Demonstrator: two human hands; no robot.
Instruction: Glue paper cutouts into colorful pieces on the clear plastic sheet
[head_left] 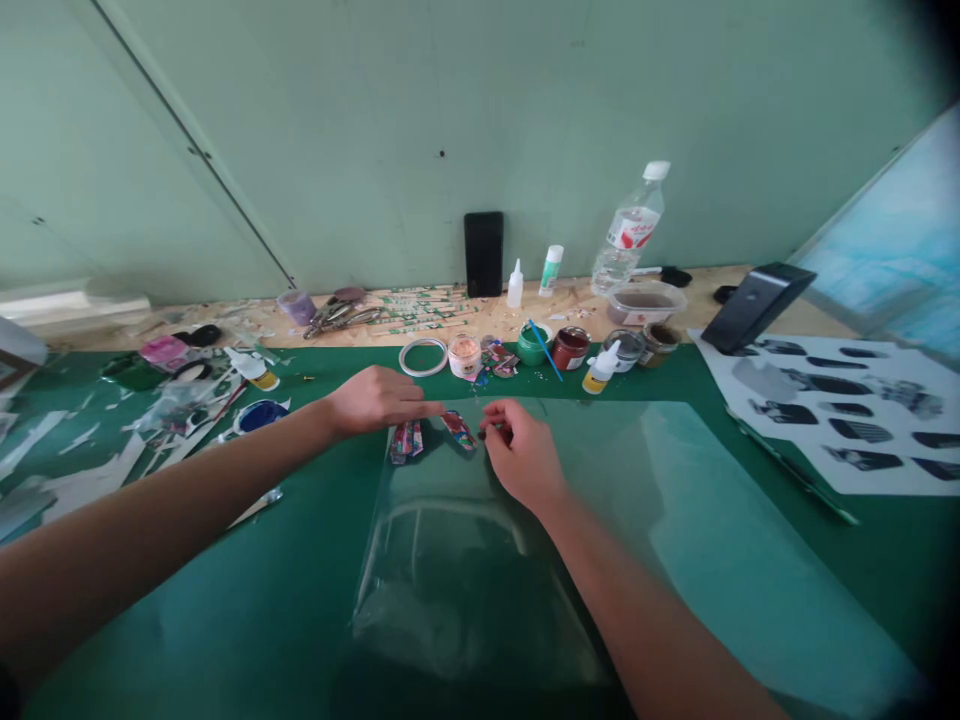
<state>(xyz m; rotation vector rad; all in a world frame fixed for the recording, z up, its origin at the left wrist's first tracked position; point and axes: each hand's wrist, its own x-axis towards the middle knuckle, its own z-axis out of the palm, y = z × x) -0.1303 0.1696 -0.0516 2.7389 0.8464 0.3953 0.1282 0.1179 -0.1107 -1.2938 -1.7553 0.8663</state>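
My left hand [380, 400] is closed, its fingertips at the upper end of a small multicoloured patterned strip [459, 430]. Its thumb is hidden behind the fingers. To the right of that strip, my right hand [525, 455] pinches a small dark bit [482, 434], too small to name. Both hands are over the far edge of a clear plastic sheet [480, 580]. More patterned strips [406, 442] lie on the sheet just below my left hand. Behind the hands, another crumpled patterned piece [499, 358] sits beside a jar of pale pink paint [465, 357].
A green jar with a blue brush [545, 350], a dark red jar [571, 348] and a yellow-labelled glue bottle [601, 368] stand behind. A water bottle [630, 235] and phone [484, 255] are farther back. Scraps [112, 470] litter the left; a printed sheet [840, 400] lies right.
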